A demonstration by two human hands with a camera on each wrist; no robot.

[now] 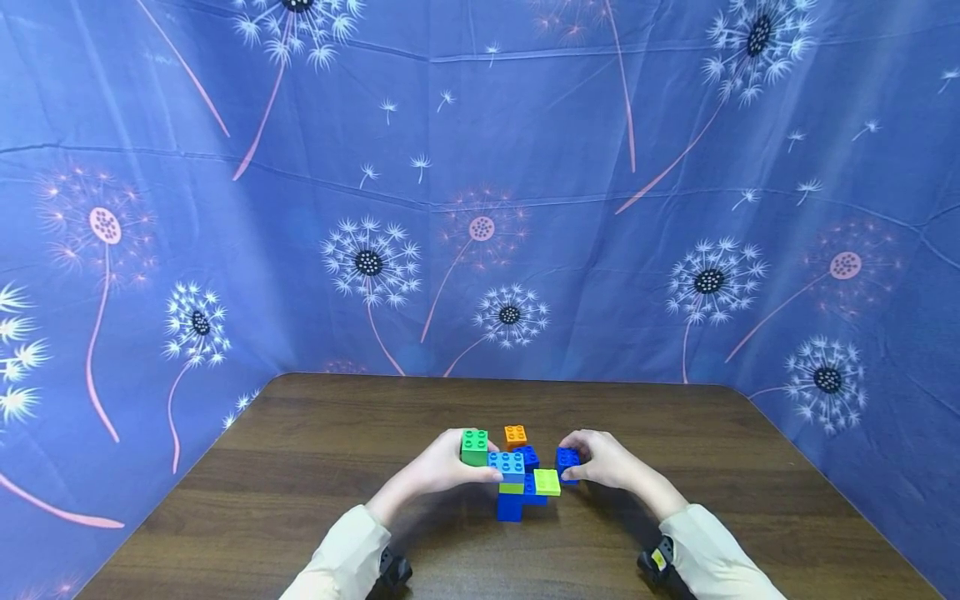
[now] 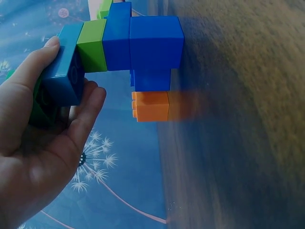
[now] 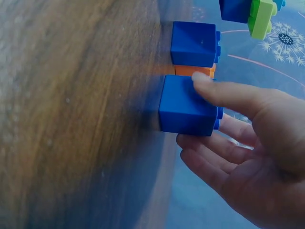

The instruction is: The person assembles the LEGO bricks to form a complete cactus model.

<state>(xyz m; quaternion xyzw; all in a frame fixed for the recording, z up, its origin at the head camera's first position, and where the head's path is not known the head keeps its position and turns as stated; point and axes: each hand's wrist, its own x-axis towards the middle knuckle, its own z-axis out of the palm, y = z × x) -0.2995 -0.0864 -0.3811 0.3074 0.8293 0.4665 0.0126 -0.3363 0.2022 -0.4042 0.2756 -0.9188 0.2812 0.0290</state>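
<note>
My left hand (image 1: pixel 441 467) grips the upper part of a brick stack, its thumb on the light blue brick (image 2: pixel 59 78) and its fingers curled round the far side. A green brick (image 1: pixel 474 448) stands out at the top left of the stack, by those fingers. Lower down come a lime brick (image 2: pixel 92 46) and blue bricks (image 1: pixel 509 508), with another lime brick (image 1: pixel 547 482) at the right. My right hand (image 1: pixel 611 461) pinches a separate blue brick (image 3: pixel 187 107) between thumb and fingers, low at the tabletop, just right of the stack.
Behind the stack, a loose blue brick (image 3: pixel 194 44) and an orange brick (image 1: pixel 515 436) sit on the brown wooden table (image 1: pixel 300 467). A blue cloth with dandelion prints (image 1: pixel 480 167) hangs beyond the table's far edge.
</note>
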